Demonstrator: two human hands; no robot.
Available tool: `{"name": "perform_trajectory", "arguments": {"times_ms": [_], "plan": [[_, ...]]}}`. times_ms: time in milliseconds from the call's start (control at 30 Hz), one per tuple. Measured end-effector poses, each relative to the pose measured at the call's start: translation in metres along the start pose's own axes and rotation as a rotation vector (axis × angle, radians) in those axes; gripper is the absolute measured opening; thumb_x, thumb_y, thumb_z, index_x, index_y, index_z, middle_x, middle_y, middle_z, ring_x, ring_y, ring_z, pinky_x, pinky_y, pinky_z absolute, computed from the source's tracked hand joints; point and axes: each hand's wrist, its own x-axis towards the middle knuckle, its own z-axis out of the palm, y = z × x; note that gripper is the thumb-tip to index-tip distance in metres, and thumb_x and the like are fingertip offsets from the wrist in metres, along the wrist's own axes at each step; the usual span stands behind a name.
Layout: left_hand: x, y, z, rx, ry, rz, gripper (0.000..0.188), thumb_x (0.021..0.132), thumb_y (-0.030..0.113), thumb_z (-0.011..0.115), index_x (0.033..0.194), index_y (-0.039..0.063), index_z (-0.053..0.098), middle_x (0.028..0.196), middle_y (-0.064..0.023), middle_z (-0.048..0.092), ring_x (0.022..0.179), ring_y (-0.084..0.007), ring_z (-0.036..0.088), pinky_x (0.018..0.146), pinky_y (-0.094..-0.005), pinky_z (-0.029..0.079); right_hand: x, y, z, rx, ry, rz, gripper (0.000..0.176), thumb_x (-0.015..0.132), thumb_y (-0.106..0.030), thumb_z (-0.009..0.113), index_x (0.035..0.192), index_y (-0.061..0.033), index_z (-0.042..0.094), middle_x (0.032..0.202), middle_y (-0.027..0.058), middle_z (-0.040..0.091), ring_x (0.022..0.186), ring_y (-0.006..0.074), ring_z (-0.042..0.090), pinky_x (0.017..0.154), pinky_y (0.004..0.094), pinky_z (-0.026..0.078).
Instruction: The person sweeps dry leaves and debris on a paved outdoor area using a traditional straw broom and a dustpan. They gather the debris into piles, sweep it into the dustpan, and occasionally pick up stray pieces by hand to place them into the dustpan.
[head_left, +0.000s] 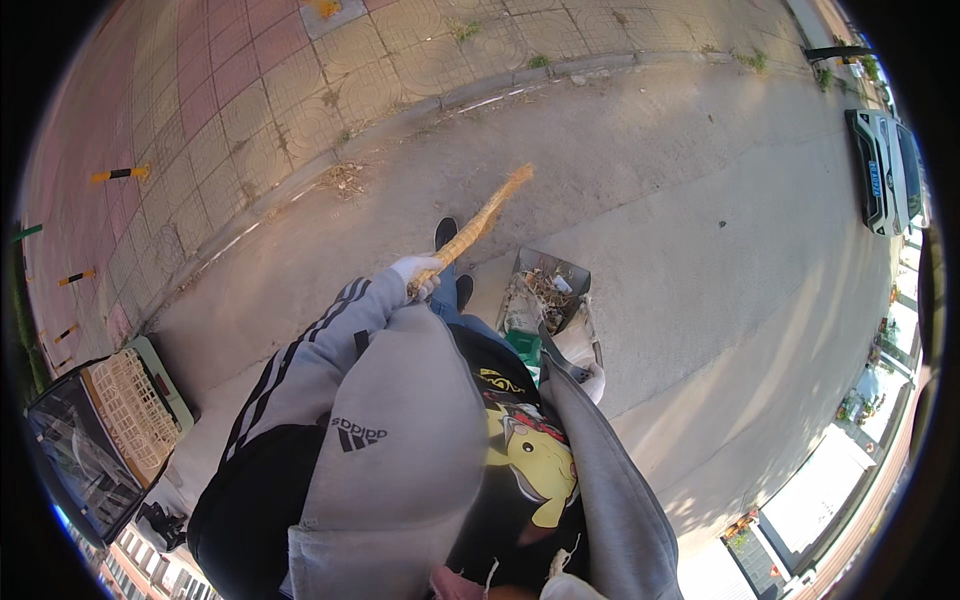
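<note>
My left hand (418, 274), in a white glove, grips a straw broom (480, 217) by its near end. The broom slants away to the right, its frayed tip over the grey pavement. On my right, an open metal dustpan (581, 281) holds dry grass, leaves and a scrap of white paper (561, 284). Pale sacking and green material (525, 346) are at its near side. My right hand (594, 384), also white-gloved, is at the near end of the dustpan beside a grey bar (556, 355); my jacket partly hides it, so its hold is unclear.
Small dry litter (345, 178) lies along the kerb (307, 180) of a tiled sidewalk (375, 82). Striped posts (120, 174) stand on it. A small cargo vehicle (112, 435) with a crate is at lower left, a white car (885, 172) at far right. My shoes (445, 232) are beneath the broom.
</note>
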Motion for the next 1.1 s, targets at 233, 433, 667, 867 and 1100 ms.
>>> {"name": "perform_trajectory", "arguments": {"times_ms": [233, 433, 667, 867, 1100], "plan": [[0.056, 0.047, 0.003, 0.615, 0.219, 0.312, 0.044, 0.081, 0.013, 0.065, 0.121, 0.010, 0.047, 0.065, -0.0109, 0.057, 0.046, -0.0205, 0.056, 0.038, -0.0343, 0.044, 0.015, -0.025, 0.017, -0.018, -0.023, -0.020, 0.016, 0.083, -0.019, 0.060, 0.072, -0.0081, 0.056, 0.070, 0.0010, 0.052, 0.064, 0.0147, 0.046, 0.057, 0.0313, 0.037], [-0.009, 0.083, -0.035, 0.671, 0.315, 0.429, 0.070, 0.084, 0.022, 0.064, 0.148, 0.016, 0.036, 0.072, -0.0090, 0.059, 0.049, -0.0185, 0.057, 0.043, -0.0308, 0.047, 0.022, -0.074, 0.051, -0.019, 0.038, -0.223, 0.014, 0.079, -0.015, 0.061, 0.070, -0.0065, 0.056, 0.070, -0.0004, 0.048, 0.062, 0.0123, 0.044, 0.056, 0.0279, 0.034], [-0.107, 0.036, -0.087, -0.275, 0.099, 0.242, 0.037, 0.093, 0.028, 0.059, 0.128, 0.017, 0.051, 0.073, -0.0041, 0.052, 0.045, -0.0091, 0.045, 0.035, -0.0218, 0.037, -0.014, -0.137, 0.165, -0.201, 0.057, -0.429, 0.015, 0.076, -0.013, 0.065, 0.066, -0.0039, 0.059, 0.066, -0.0002, 0.048, 0.060, 0.0128, 0.044, 0.054, 0.0300, 0.035], [-0.052, -0.022, -0.102, -1.040, -0.095, 0.395, 0.028, 0.095, 0.032, 0.056, 0.093, 0.005, 0.050, 0.071, -0.0046, 0.052, 0.043, -0.0112, 0.041, 0.036, -0.0234, 0.038, 0.057, -0.188, 0.258, -0.293, -0.112, -0.374, 0.014, 0.077, -0.011, 0.069, 0.071, -0.0004, 0.064, 0.068, 0.0023, 0.055, 0.060, 0.0141, 0.049, 0.054, 0.0304, 0.038], [0.072, 0.030, -0.030, -1.381, -0.087, 0.446, 0.028, 0.091, 0.028, 0.061, 0.086, 0.003, 0.050, 0.066, -0.0017, 0.052, 0.053, -0.0120, 0.053, 0.043, -0.0226, 0.047, 0.148, -0.267, 0.366, -0.781, -0.442, -0.446, 0.023, 0.083, -0.021, 0.075, 0.086, 0.0011, 0.068, 0.078, 0.0037, 0.064, 0.066, 0.0135, 0.057, 0.059, 0.0296, 0.043]]}}
